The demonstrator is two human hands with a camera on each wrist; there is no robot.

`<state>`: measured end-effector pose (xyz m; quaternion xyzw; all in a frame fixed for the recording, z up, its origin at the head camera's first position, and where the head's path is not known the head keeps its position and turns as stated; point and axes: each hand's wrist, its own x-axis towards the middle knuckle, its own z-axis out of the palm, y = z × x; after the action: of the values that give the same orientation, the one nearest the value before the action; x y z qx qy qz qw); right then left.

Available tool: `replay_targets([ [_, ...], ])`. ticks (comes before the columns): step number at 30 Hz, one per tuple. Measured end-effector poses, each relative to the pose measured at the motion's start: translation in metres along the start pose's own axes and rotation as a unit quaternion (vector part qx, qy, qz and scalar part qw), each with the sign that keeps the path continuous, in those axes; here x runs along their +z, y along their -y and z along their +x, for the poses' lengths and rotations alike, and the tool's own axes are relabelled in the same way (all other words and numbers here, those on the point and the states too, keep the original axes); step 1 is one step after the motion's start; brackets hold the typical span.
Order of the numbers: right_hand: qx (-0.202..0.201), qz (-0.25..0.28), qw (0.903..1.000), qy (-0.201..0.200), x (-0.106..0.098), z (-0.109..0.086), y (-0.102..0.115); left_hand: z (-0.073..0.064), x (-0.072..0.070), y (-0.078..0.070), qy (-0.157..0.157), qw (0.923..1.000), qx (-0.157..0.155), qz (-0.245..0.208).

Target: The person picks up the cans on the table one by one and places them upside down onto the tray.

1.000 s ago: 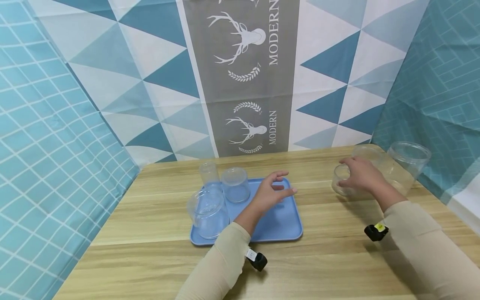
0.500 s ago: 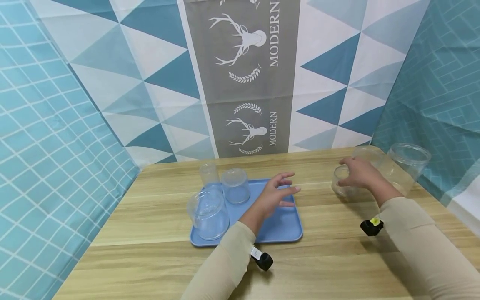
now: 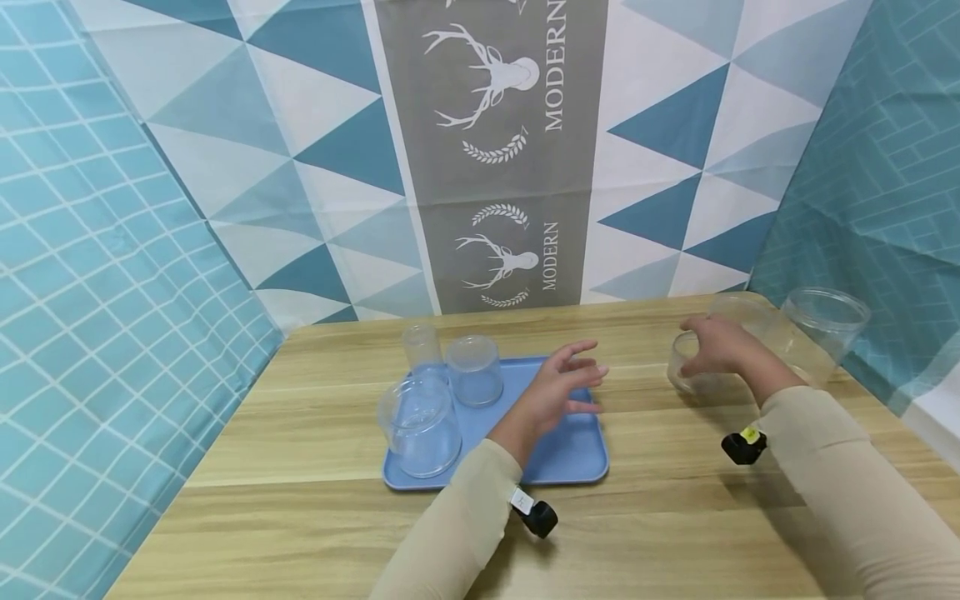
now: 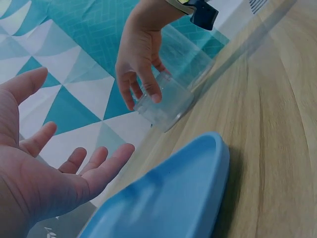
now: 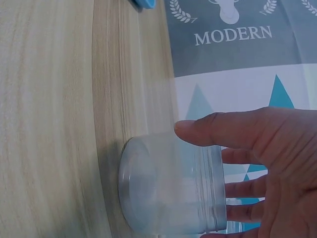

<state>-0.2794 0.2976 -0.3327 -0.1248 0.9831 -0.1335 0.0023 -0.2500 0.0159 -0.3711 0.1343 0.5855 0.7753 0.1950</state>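
Note:
My right hand (image 3: 722,348) reaches over a small clear jar (image 3: 681,373) that stands upright on the table at the right. The right wrist view shows the thumb against one side near the jar's (image 5: 166,188) threaded rim, with the fingers round the far side, partly hidden. Over the right part of the blue tray (image 3: 564,460), my left hand (image 3: 557,390) hovers with spread fingers and holds nothing. At the tray's left sit a wide clear jar (image 3: 422,433), a smaller clear jar (image 3: 477,375) and a narrow clear jar (image 3: 424,352).
A tall clear jar (image 3: 821,333) stands at the right, beyond my right wrist. Another clear container (image 3: 742,310) is partly hidden behind that hand. Patterned cloth (image 3: 660,167) hangs along the back of the wooden table (image 3: 300,533).
My left hand has drifted slightly to the right over the tray, with its fingers spreading a little. My right hand has stayed at the small jar, which stands in the same place.

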Motion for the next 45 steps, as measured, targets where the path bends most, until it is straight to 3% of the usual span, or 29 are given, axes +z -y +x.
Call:
replay_targets([
  [17, 0.002, 0.001, 1.0, 0.0, -0.004, -0.004, 0.001, 0.002, 0.005, -0.001, 0.001, 0.9996, -0.009, -0.028],
  [32, -0.014, 0.027, 0.9991, -0.031, -0.009, -0.019, 0.008, 0.006, 0.014, 0.002, 0.021, 0.9979, 0.018, -0.058],
  [45, -0.029, 0.036, 0.9971, -0.061, -0.017, -0.032, 0.032, 0.008, 0.015, 0.004, 0.004, 0.9971, 0.036, -0.067],
])
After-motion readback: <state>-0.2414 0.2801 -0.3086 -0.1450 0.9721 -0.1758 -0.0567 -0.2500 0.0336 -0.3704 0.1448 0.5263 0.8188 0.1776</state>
